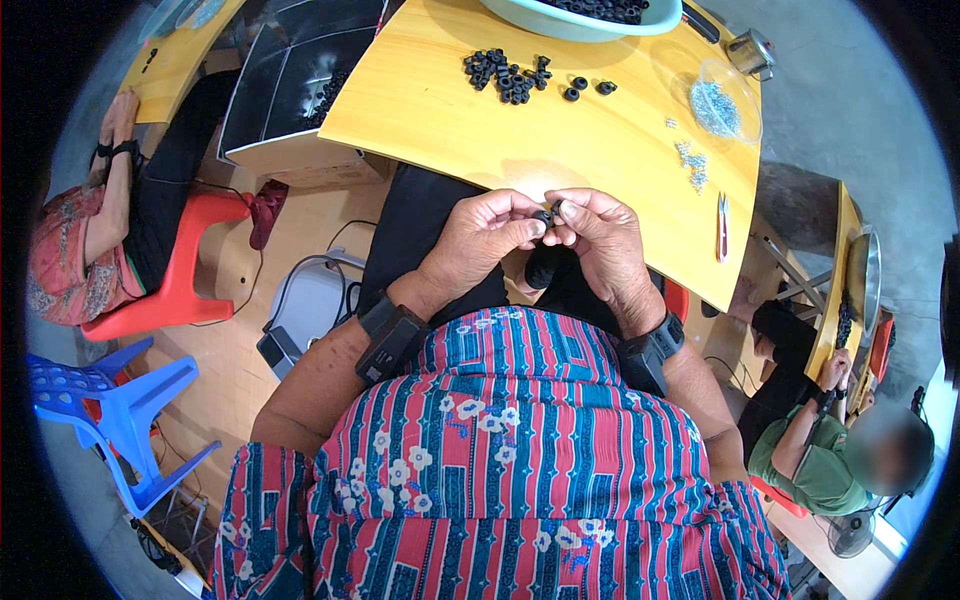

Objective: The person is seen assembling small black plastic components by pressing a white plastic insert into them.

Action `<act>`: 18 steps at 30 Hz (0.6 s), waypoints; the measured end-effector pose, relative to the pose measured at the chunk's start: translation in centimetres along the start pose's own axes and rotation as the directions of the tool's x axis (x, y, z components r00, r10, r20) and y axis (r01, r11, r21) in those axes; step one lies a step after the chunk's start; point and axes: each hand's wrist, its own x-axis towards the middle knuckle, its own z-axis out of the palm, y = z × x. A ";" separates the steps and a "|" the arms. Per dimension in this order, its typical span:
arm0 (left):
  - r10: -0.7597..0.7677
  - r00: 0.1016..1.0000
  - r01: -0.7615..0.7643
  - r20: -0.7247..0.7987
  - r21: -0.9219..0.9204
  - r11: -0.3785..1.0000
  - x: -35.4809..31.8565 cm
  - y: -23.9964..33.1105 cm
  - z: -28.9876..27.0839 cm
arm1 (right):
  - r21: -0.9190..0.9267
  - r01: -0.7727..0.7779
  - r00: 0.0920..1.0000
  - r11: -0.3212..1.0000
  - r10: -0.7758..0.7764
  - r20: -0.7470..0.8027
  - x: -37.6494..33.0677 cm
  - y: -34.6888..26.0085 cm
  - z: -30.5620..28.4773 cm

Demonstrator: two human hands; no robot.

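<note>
My left hand (482, 238) and my right hand (598, 238) meet just in front of the near edge of the yellow wooden table (450, 120). Their fingertips pinch a small black ring-shaped part (549, 213) between them. A dark cylindrical piece (541, 268) hangs below the hands over my lap. On the table beyond lies a pile of black rings (505, 72), with two loose ones (588, 87) beside it. Each of my wrists wears a black band.
A pale green basin (570, 22) of black rings stands at the table's far edge. A clear bowl of small silver parts (722, 103), scattered silver parts (692, 163) and red-handled snips (721, 225) lie right. People sit at left and right; a blue chair (120, 410).
</note>
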 end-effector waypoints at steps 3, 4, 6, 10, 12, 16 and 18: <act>0.003 1.000 -0.003 0.005 -0.008 1.000 0.0 0.0 0.0 | -0.022 0.002 1.000 1.000 -0.002 -0.007 0.0 0.0 0.1; 0.004 1.000 -0.004 0.001 -0.007 1.000 0.0 0.0 0.0 | -0.028 0.008 1.000 1.000 -0.008 -0.015 0.0 0.1 0.1; 0.010 1.000 -0.010 -0.001 0.000 1.000 0.0 0.0 0.0 | -0.039 0.013 1.000 0.999 -0.014 -0.012 0.1 0.2 0.1; 0.022 1.000 -0.022 0.001 0.012 1.000 0.0 0.3 0.0 | -0.053 0.027 0.999 0.998 -0.028 -0.021 0.1 0.2 0.3; 0.017 1.000 -0.017 -0.003 0.008 1.000 0.0 0.5 0.2 | -0.061 0.031 0.999 0.998 -0.032 -0.023 0.2 0.4 0.1; 0.016 1.000 -0.016 0.006 -0.002 1.000 -0.1 0.4 0.1 | -0.072 0.035 0.999 0.997 -0.037 -0.032 0.1 0.4 0.2; 0.016 1.000 -0.016 0.005 -0.005 1.000 -0.1 0.5 0.1 | -0.078 0.040 0.999 0.996 -0.042 -0.023 0.1 0.4 0.2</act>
